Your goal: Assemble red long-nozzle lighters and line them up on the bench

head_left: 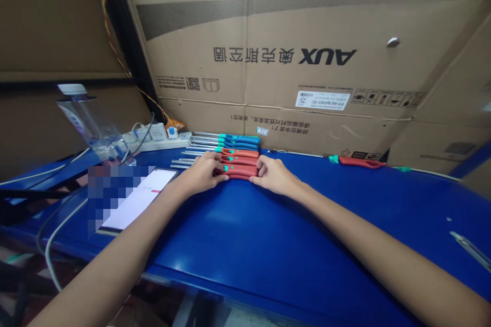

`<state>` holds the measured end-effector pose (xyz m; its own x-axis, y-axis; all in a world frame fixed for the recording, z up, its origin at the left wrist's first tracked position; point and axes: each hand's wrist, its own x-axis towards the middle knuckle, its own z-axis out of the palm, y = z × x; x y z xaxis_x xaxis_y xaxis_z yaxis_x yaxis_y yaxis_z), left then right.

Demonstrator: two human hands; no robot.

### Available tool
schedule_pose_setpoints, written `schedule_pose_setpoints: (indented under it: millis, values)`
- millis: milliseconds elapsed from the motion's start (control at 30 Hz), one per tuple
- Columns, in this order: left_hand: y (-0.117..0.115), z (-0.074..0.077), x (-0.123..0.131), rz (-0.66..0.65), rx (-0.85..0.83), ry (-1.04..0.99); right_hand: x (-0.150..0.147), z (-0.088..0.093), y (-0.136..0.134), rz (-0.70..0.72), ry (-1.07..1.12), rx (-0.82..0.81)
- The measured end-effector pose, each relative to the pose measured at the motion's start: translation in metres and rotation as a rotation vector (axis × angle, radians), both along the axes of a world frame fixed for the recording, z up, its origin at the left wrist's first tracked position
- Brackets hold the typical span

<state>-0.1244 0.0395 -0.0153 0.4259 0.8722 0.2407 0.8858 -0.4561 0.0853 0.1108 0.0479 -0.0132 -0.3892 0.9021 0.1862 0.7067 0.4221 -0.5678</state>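
Several long-nosed lighters lie side by side on the blue table (245, 230), their metal tubes pointing left. The blue lighters (243, 142) are at the back, and the red lighters (241, 169) are nearer me. My left hand (207, 171) grips the front red lighters where handle and tube meet, fingers bent over them. At the other end of those handles, my right hand (270, 173) presses with its thumb and fingers closed around the handle ends. The fingertips hide parts of the lighters.
A phone (141, 199) and a plastic bottle (94, 125) stand left, near a power strip (164, 142) and cables. Cardboard (268, 20) rises behind. Another red lighter (356, 162) lies at the back right, and a cutter-like tool (470, 250) at the right edge.
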Motion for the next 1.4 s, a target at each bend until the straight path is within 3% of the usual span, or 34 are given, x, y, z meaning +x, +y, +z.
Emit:
schedule_pose_setpoints:
  millis: [400,1400]
  values:
    - [0.005,-0.012,0.007,-0.092,0.091,-0.098,0.013,-0.005,0.005,0.005,0.046,0.005]
    - [0.0,-0.006,0.008,-0.053,0.074,-0.104,0.013,-0.002,0.007,0.006,0.006,0.003]
